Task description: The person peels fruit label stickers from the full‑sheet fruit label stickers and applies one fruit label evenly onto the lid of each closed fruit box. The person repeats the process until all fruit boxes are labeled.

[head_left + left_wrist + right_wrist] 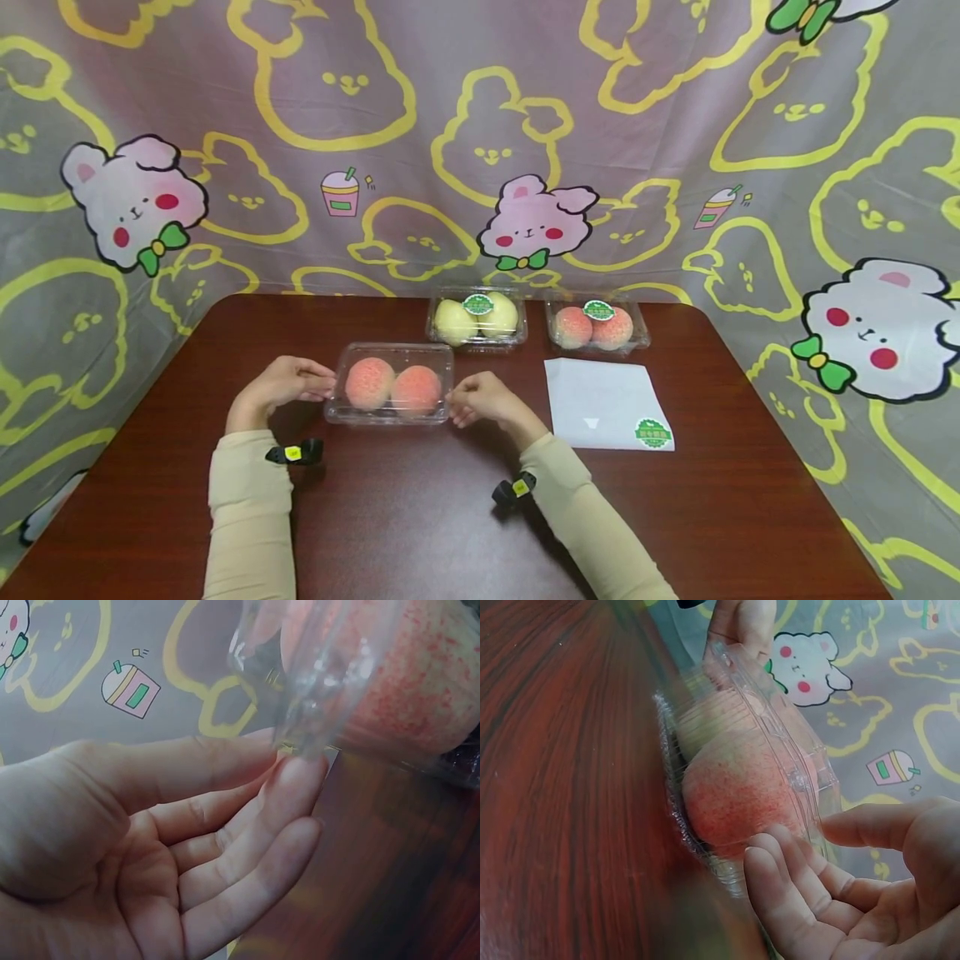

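A clear plastic clamshell box (390, 417) holds two pink peaches (416, 389) side by side, with its lid down and no label on top. At its left end my left hand (281, 390) pinches the rim between thumb and fingertips; the left wrist view shows the box edge (304, 724) there. My right hand (493, 406) pinches the opposite end, its thumb and fingers on either side of the rim. In the right wrist view, one peach (739, 795) hides part of the other behind the clear wall.
A white sheet (600, 400) with a green round sticker (653, 433) lies on the brown table (420, 517) at right. Behind stand two labelled clear boxes, one with pale yellow fruit (457, 323), one with pink peaches (573, 327). A patterned curtain (420, 167) surrounds the table.
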The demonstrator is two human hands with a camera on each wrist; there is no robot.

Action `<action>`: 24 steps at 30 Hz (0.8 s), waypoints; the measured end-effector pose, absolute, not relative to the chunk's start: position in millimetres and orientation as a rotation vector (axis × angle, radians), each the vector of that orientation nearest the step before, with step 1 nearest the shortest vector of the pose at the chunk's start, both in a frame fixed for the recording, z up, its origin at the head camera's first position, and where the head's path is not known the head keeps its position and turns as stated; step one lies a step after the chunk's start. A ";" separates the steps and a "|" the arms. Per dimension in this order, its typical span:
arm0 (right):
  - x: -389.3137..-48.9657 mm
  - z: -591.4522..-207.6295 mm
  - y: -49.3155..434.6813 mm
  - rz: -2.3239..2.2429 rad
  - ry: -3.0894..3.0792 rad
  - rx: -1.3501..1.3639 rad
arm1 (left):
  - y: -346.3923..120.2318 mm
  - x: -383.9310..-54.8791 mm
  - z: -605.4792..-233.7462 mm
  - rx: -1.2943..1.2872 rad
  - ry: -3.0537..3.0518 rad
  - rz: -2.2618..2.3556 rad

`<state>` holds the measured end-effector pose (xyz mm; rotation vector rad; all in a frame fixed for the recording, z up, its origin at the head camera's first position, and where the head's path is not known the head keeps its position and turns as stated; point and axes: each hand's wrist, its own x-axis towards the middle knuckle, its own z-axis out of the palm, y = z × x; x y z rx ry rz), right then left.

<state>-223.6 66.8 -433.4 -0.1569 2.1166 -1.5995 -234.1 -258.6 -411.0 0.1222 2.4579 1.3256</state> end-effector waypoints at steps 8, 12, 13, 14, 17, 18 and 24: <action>-225.2 -433.6 76.8 -1.613 2.125 -0.144 | -250.4 -235.3 -410.2 0.146 2.452 1.327; -225.0 -431.3 84.6 -1.609 2.124 -0.145 | -243.1 -237.4 -410.3 0.159 2.434 1.346; -224.9 -430.0 86.5 -1.609 2.119 -0.139 | -241.2 -237.6 -410.1 0.162 2.430 1.348; -224.7 -429.0 88.6 -1.607 2.118 -0.142 | -239.9 -238.1 -410.5 0.165 2.426 1.350; -224.6 -425.9 94.1 -1.613 2.109 -0.152 | -235.1 -238.7 -410.4 0.164 2.417 1.349; -224.7 -425.2 95.5 -1.617 2.104 -0.155 | -233.7 -238.9 -410.3 0.161 2.418 1.347; -225.4 -422.6 101.7 -1.613 2.084 -0.164 | -229.3 -239.0 -409.5 0.157 2.415 1.344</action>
